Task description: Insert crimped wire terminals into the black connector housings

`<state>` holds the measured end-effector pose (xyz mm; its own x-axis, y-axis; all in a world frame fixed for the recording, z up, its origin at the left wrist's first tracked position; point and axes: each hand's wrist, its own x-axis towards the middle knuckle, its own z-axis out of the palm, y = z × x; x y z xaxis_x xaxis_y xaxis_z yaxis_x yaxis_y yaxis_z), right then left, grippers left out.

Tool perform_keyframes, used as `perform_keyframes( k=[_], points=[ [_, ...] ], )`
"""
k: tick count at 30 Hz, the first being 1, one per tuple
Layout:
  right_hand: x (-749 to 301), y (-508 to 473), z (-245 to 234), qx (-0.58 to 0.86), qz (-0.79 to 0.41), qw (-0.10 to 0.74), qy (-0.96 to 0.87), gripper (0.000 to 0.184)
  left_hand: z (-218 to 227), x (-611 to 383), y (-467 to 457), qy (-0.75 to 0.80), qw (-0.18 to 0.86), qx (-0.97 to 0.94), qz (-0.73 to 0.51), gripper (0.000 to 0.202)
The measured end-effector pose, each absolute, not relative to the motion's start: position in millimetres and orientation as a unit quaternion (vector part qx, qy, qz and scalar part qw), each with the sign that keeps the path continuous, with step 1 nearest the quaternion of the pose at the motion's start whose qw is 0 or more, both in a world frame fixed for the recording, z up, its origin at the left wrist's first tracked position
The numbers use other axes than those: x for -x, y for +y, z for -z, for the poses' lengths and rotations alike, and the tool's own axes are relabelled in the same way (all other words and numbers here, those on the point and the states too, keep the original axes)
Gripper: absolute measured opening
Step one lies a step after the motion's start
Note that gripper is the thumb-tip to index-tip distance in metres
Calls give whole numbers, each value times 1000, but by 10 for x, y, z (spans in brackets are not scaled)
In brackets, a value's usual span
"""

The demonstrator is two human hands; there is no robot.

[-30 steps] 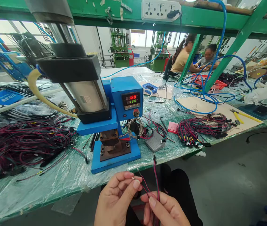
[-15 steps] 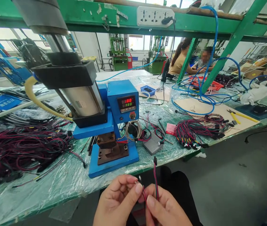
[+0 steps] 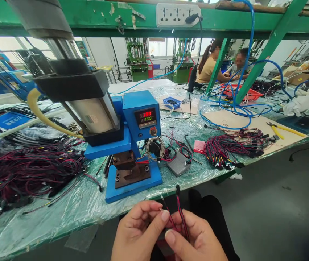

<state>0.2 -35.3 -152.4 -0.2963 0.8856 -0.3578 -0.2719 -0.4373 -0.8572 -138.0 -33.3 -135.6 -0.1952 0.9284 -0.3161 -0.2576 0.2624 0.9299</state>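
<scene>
Low in the view, in front of the bench edge, my left hand [image 3: 136, 235] and my right hand [image 3: 195, 241] meet and both pinch a thin red and black wire pair [image 3: 180, 214]. Its free end rises between my thumbs, tipped with a small black connector [image 3: 177, 189]. A bare wire tip shows by my left thumb. Just behind my hands stands a blue bench press [image 3: 132, 145] with a grey cylinder and a red digital readout [image 3: 145, 117].
A big tangle of red and black wires [image 3: 24, 170] lies left of the press, a bundled batch [image 3: 233, 146] lies to its right. A grey pedal box [image 3: 178, 163], yellow-handled pliers [image 3: 282, 129] and blue hoses [image 3: 233, 108] sit on the plastic-covered green bench. Two people work at the far end.
My hands have stayed together on the wire pair, with the thumbs shifting along it. The view rose and moved slightly; the connector end now stands a little lower against the bench edge.
</scene>
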Motion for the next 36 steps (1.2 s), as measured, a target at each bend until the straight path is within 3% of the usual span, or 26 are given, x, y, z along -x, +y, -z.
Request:
perform_keyframes(
  k=[12, 36],
  points=[
    [-7, -382, 1579, 374, -775, 438, -261, 45, 1414, 1372, -441, 556, 567, -325, -514, 24],
    [1, -408, 1554, 384, -770, 436, -265, 41, 1419, 1390, -469, 548, 563, -353, -509, 17]
  ],
)
